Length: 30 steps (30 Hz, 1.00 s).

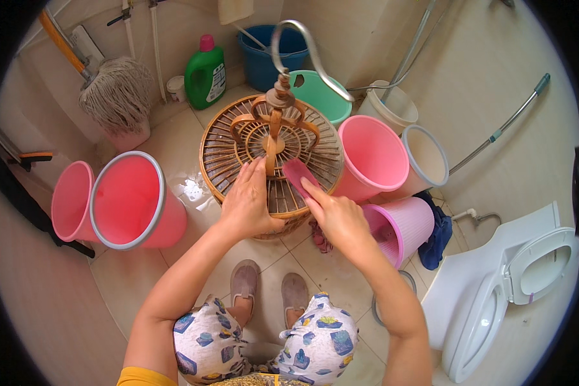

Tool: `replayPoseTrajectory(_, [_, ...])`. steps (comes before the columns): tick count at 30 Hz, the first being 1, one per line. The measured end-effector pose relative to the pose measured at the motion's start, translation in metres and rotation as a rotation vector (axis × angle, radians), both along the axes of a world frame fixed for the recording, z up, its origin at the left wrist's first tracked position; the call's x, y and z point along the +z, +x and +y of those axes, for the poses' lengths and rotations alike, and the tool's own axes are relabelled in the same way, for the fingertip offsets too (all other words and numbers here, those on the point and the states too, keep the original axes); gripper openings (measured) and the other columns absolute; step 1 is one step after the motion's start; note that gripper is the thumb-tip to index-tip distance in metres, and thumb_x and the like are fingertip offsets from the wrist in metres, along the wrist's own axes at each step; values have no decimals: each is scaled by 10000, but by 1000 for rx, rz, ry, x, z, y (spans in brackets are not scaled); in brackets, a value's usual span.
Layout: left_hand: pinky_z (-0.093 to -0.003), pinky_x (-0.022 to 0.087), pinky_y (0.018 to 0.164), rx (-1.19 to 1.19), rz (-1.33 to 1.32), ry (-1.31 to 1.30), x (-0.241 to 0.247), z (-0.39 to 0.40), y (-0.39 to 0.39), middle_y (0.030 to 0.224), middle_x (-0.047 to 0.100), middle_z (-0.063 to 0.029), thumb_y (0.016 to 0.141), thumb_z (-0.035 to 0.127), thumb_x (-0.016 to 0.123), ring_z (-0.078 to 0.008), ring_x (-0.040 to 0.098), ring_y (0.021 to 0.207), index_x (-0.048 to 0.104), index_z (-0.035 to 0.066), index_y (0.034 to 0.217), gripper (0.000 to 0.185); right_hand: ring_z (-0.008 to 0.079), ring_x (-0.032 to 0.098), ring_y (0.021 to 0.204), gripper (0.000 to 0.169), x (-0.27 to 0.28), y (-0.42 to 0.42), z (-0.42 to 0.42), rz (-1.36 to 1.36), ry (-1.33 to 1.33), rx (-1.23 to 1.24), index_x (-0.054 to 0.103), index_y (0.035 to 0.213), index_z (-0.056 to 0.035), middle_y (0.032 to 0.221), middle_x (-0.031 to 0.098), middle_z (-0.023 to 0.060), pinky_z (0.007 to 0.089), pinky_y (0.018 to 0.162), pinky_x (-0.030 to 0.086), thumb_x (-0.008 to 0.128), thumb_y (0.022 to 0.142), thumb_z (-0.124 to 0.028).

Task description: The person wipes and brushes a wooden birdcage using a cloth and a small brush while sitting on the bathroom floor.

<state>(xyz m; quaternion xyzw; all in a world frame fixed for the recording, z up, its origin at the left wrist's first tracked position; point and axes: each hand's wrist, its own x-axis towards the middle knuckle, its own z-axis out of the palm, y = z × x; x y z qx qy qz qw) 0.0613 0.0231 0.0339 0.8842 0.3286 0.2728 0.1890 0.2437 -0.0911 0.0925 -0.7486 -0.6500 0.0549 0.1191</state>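
Note:
A round bamboo birdcage [213, 166] stands on the tiled floor before me, its slatted top facing up. From a turned wooden finial [280, 91] on its curved top brackets rises a bent metal hook [313, 50]. My left hand [251, 205] holds the near left of the cage top, fingers beside the front bracket and thumb towards the rim. In my right hand [340, 217] is a pink scrub brush [300, 176], pressed against the slats right of that bracket. The bristles are hidden beneath it.
Pink buckets [176, 212] stand at left, near a string mop [116, 91]. Behind the cage are a green detergent bottle [205, 72], a blue bucket [255, 58] and a green basin [325, 99]. Several bins, one tipped pink bin [410, 231], and a toilet [482, 309] line the right.

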Motion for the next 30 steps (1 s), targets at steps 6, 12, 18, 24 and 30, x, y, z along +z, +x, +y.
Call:
replayPoseTrajectory(6, [-474, 313, 1197, 22, -11, 18, -2, 2, -3, 1457, 418, -256, 494, 328, 942, -425, 417, 1369, 221, -56, 1487, 1285, 427, 684, 739, 396, 27, 9, -20, 113, -159, 64, 572, 1402, -250, 791, 702, 205, 557, 693, 544, 534, 1015, -325])
replayPoseTrajectory(12, [-464, 278, 1213, -45, -31, -45, -3, 12, -6, 1496, 387, -269, 501, 427, 954, -422, 376, 1414, 203, -68, 1512, 1353, 399, 681, 704, 441, -2, -4, 0, -76, 30, 21, 561, 1416, -307, 768, 697, 183, 523, 634, 543, 607, 979, -334])
replayPoseTrajectory(18, [-489, 203, 1238, -101, 130, 39, 13, 23, -28, 1521, 385, -275, 487, 583, 926, -383, 336, 1461, 212, -19, 1538, 1406, 388, 684, 674, 392, 21, 15, -19, 53, -108, 83, 617, 1364, -269, 711, 683, 179, 502, 629, 552, 602, 981, -352])
replayPoseTrajectory(24, [-483, 204, 1240, -177, 20, -43, 10, 32, -28, 1525, 397, -268, 489, 566, 932, -378, 336, 1465, 143, -7, 1566, 1453, 366, 659, 633, 361, 24, 12, -16, 145, -106, 297, 650, 1326, -297, 738, 693, 140, 461, 635, 548, 611, 976, -373])
replayPoseTrajectory(30, [-455, 253, 1232, -192, -16, -131, 11, 34, -30, 1508, 437, -242, 495, 482, 956, -364, 369, 1450, 97, 1, 1575, 1461, 288, 653, 566, 461, -9, -10, 31, -361, 163, 371, 553, 1419, -364, 684, 629, 110, 397, 491, 533, 616, 963, -357])
